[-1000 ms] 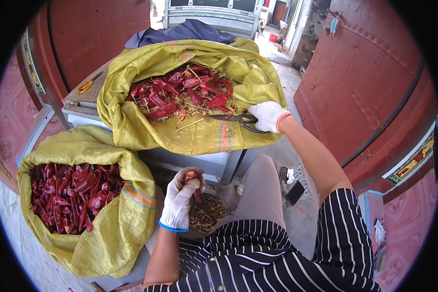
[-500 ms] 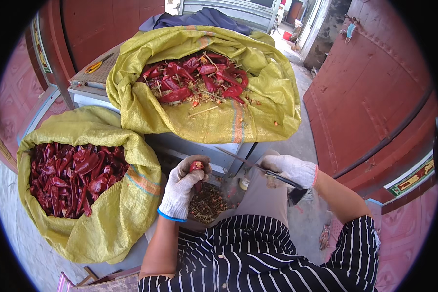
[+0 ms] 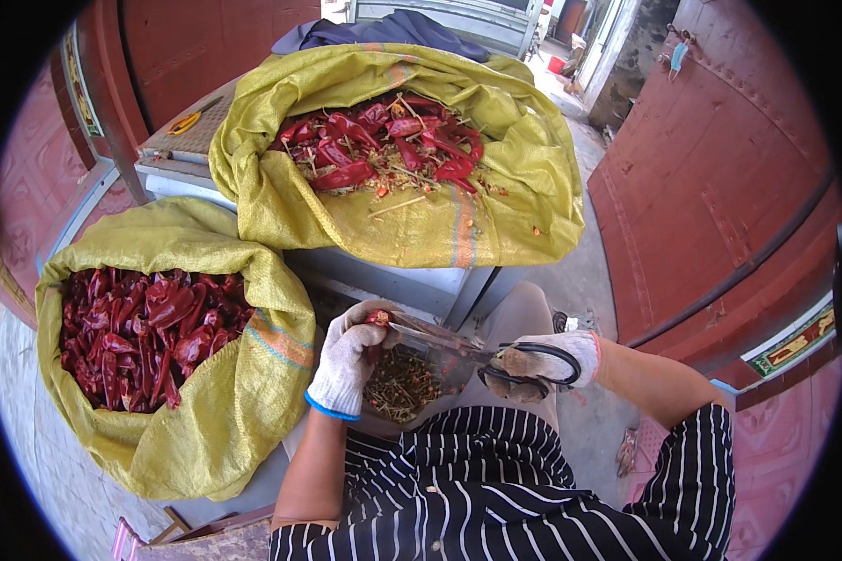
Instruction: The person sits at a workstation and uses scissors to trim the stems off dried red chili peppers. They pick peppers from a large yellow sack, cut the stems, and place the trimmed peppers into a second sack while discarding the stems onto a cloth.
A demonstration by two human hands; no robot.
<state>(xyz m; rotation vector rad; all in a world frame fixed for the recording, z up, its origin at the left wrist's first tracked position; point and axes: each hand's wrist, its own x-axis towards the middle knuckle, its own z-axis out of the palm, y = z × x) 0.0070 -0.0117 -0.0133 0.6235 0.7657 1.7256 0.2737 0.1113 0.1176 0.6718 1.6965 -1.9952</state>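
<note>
My left hand (image 3: pixel 344 360), in a white glove with a blue cuff, is closed round a red dried chili pepper (image 3: pixel 377 320), its cut-looking end facing up. My right hand (image 3: pixel 557 363), gloved too, grips the black-handled scissors (image 3: pixel 449 342). Their blades point left and reach the top of the chili at my left fingers. Below both hands a heap of stems and scraps (image 3: pixel 404 385) lies between my legs. A yellow woven sack (image 3: pixel 262 369) full of dark red chilies (image 3: pixel 140 337) stands to the left. Ahead, another yellow sack (image 3: pixel 365 238) lies spread open with chilies (image 3: pixel 374 140) and loose stems.
The far sack rests on a light-coloured cabinet (image 3: pixel 440 288). A yellow-handled tool (image 3: pixel 184 122) lies on its left corner, and dark cloth (image 3: pixel 384 33) is behind the sack. A red door (image 3: pixel 711 178) stands at the right, with concrete floor (image 3: pixel 585 252) beside it.
My right hand has turned and brought the scissors left and down, so the blades now meet the chili. My left hand stays nearly in place, still holding it.
</note>
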